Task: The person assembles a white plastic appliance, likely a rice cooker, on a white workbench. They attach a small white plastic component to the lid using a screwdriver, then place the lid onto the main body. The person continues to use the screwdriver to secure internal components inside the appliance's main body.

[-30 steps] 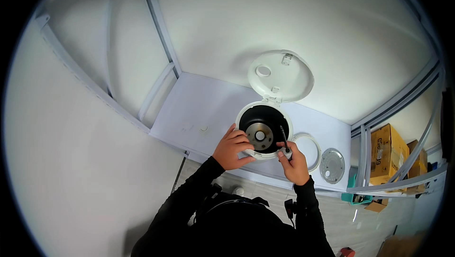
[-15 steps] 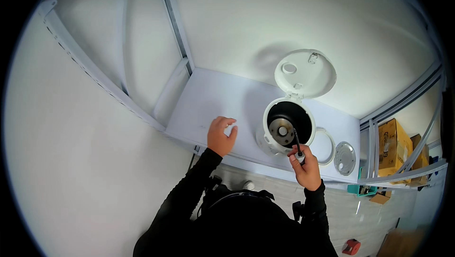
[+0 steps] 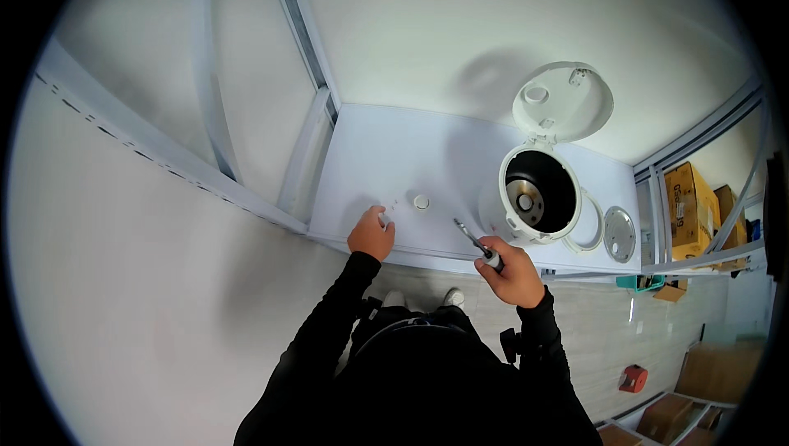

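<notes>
My right hand grips a screwdriver by its handle, the dark shaft pointing up and left over the table, outside the rice cooker. The white rice cooker stands just beyond it with its lid raised; inside the dark cavity a round metal heating plate shows. Over the front of the table my left hand has curled fingers, with thumb and forefinger drawn together around something pale and small that I cannot make out. A small round white part lies right of it, near tiny bits.
To the cooker's right lie a white ring and a perforated metal disc on the white table. Metal frame posts rise at the table's ends. Cardboard boxes, a teal basket and a red object are on the right.
My right hand has drawn the screwdriver out of the cooker and to the left. My left hand has closed its fingers, uncovering the small white part. The view has shifted.
</notes>
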### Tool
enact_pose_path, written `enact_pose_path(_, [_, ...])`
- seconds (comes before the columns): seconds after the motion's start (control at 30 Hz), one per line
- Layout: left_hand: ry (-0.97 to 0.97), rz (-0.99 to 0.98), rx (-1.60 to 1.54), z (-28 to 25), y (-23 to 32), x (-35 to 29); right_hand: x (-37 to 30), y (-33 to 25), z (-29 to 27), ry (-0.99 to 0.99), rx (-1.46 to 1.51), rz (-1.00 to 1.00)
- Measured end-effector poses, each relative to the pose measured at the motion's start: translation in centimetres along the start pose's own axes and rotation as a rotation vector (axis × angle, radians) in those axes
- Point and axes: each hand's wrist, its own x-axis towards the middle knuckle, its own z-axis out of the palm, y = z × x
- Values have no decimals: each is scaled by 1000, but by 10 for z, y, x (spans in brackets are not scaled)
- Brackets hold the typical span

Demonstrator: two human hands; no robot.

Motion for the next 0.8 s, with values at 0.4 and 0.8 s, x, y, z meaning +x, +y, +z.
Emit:
enact_pose_path(0.4, [-54,85,69,-11,-35,29,4,-16,48,40,-34,64])
enact_pose_path(0.8, [-98,150,60,-1,-56,47,-1,-36,48,91,-19,99])
